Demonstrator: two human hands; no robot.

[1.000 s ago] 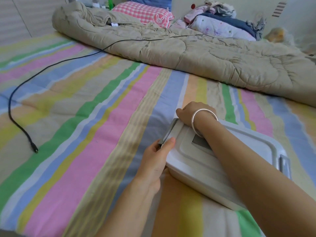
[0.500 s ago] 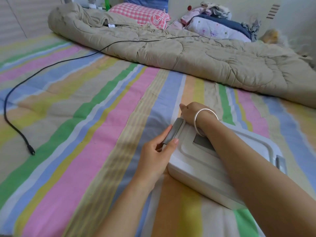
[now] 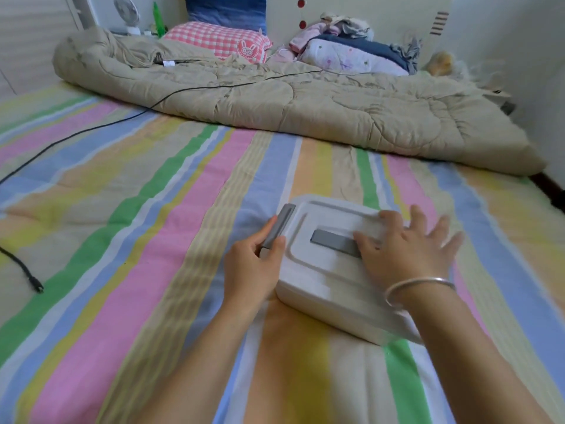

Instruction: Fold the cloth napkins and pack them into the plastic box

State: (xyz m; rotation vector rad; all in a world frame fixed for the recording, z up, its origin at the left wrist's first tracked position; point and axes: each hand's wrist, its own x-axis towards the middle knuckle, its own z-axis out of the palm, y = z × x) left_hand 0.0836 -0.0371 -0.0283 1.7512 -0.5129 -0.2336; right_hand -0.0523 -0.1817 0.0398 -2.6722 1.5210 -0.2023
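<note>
Plastic box (image 3: pixel 330 304) sat near the front of the bed, a bit R of centre, on the striped sheet (image 3: pixel 153 240). It was 1 box, white, smooth hard plastic, low and flat w/ rounded corners. Its lid (image 3: pixel 330 215) was closed on top, w/ a raised stepped border and 1 grey rect. inset (image 3: pixel 333 242) in the middle. The left hand (image 3: pixel 253 267) was at the box's L short side, thumb and fingers curled round the grey latch (image 3: pixel 279 223), a narrow matte strip tilted up off the box; 1 latch was visible. The right hand (image 3: pixel 409 249) lay flat on the lid w/ fingers straight and spread wide, gripping nothing, its fingertips motion-blurred. 1 thin shiny silver bangle (image 3: pixel 419 286) circled that wrist. The sheet was soft cloth, lightly wrinkled, w/ lengthwise stripes in pink, green, blue, yellow, peach and beige. 1 thin black cable (image 3: pixel 36 284) snaked over the sheet at L, its plug end well apart from the box. Farther back, 1 beige quilt (image 3: pixel 305 108), puffy w/ curved stitching, lay bunched across the bed. Behind it were 1 pink-and-white checked pillow (image 3: pixel 220 41) w/ a rabbit print, 1 blue pillow (image 3: pixel 226 7), a crumpled heap of clothes (image 3: pixel 345 32), 1 small white fan (image 3: pixel 125 10) and 1 green bottle (image 3: pixel 159 24).
</note>
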